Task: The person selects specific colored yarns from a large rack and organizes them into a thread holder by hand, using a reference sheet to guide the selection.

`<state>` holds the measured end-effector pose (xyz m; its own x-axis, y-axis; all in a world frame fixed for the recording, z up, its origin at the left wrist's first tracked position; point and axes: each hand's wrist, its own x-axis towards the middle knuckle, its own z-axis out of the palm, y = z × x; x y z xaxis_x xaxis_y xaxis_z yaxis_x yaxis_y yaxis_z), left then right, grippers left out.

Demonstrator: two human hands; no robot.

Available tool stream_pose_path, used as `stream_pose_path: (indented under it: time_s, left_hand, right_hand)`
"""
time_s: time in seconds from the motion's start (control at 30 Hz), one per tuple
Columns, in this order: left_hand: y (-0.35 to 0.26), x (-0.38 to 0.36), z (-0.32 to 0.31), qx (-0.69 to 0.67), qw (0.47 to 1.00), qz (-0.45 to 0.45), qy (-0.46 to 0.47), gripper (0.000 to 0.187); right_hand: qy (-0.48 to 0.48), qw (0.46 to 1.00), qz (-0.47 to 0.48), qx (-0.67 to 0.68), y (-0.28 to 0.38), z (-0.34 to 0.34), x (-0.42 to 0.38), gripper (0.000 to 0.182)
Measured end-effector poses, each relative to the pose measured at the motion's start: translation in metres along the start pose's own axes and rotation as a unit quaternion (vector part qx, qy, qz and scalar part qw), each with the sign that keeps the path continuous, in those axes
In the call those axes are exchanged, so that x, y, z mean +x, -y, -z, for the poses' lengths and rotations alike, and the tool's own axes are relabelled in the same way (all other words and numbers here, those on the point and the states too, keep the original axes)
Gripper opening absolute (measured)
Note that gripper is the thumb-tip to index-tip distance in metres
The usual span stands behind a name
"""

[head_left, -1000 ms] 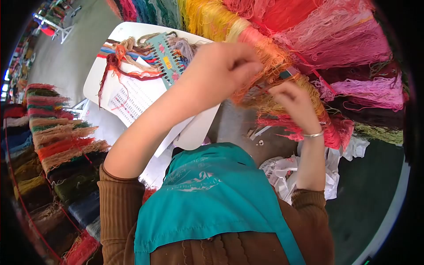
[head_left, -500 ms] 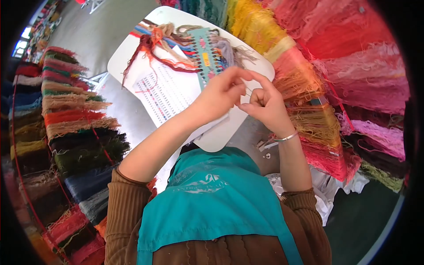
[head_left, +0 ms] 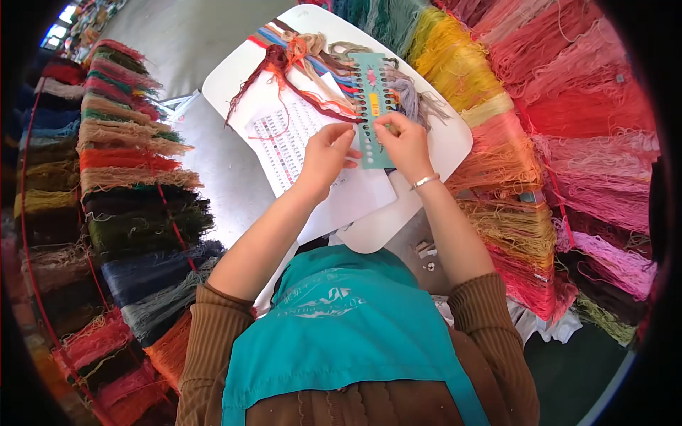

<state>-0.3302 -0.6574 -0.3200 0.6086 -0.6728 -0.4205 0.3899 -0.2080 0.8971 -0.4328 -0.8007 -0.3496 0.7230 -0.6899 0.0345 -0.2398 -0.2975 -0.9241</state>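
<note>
A teal thread card (head_left: 371, 65) with punched holes along both edges lies on the white tabletop. Hanks of red, orange, blue, tan and grey thread (head_left: 304, 48) are looped through its upper holes, while lower holes show bare. At the card's right edge, my right hand (head_left: 406, 148) pinches thumb and forefinger together on what looks like a thin dark thread, mostly hidden by the fingers. Just left of the card's lower part is my left hand (head_left: 327, 160), its curved fingers apart from the thumb and nothing visible in them. A printed chart sheet (head_left: 280, 142) lies under that side.
Thick bundles of yellow, orange and pink yarn (head_left: 497, 135) hang close on the right. Dark, green and orange yarn bundles (head_left: 131, 167) line a rack on the left. The white table (head_left: 447, 131) has a rounded edge in front of my teal apron (head_left: 334, 305).
My hands, raised close together over the card before, have come down and apart to its two sides. The view has shifted, so the table sits further right.
</note>
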Motion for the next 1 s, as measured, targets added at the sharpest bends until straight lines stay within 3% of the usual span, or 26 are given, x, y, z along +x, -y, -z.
stream_pose_path:
  time_s: [0.1, 0.27, 0.67, 0.73, 0.77, 0.83, 0.9, 1.0]
  left_hand:
    - [0.0, 0.004, -0.001, -0.008, 0.997, 0.071, 0.028, 0.039]
    - [0.002, 0.018, -0.004, -0.016, 0.997, 0.069, 0.034, 0.038]
    - [0.009, 0.043, -0.016, -0.071, 0.991, 0.102, 0.058, 0.016]
    - [0.008, 0.042, -0.017, -0.031, 0.994, 0.099, 0.019, 0.014]
    - [0.008, 0.041, -0.014, -0.031, 0.994, 0.099, 0.017, 0.014]
    - [0.01, 0.036, -0.006, 0.047, 0.999, 0.007, -0.021, 0.014]
    - [0.012, 0.032, 0.003, 0.051, 0.998, -0.002, -0.024, 0.013]
    - [0.011, 0.026, 0.008, 0.064, 0.997, -0.034, -0.015, 0.012]
  right_hand:
    - [0.012, 0.999, 0.001, 0.036, -0.021, -0.009, 0.013, 0.012]
    - [0.024, 0.998, 0.008, 0.05, -0.025, -0.008, 0.012, 0.01]
    - [0.043, 0.983, -0.007, 0.176, -0.029, -0.005, 0.01, 0.007]
    - [0.046, 0.982, -0.012, 0.184, -0.03, -0.006, 0.011, 0.006]
    - [0.06, 0.984, -0.009, 0.169, -0.032, -0.007, 0.013, 0.007]
    - [0.076, 0.985, -0.007, 0.154, -0.033, -0.008, 0.016, 0.008]
    - [0.097, 0.995, -0.022, 0.014, -0.031, -0.008, 0.019, 0.019]
    - [0.102, 0.992, -0.033, -0.068, -0.02, -0.008, 0.023, 0.03]
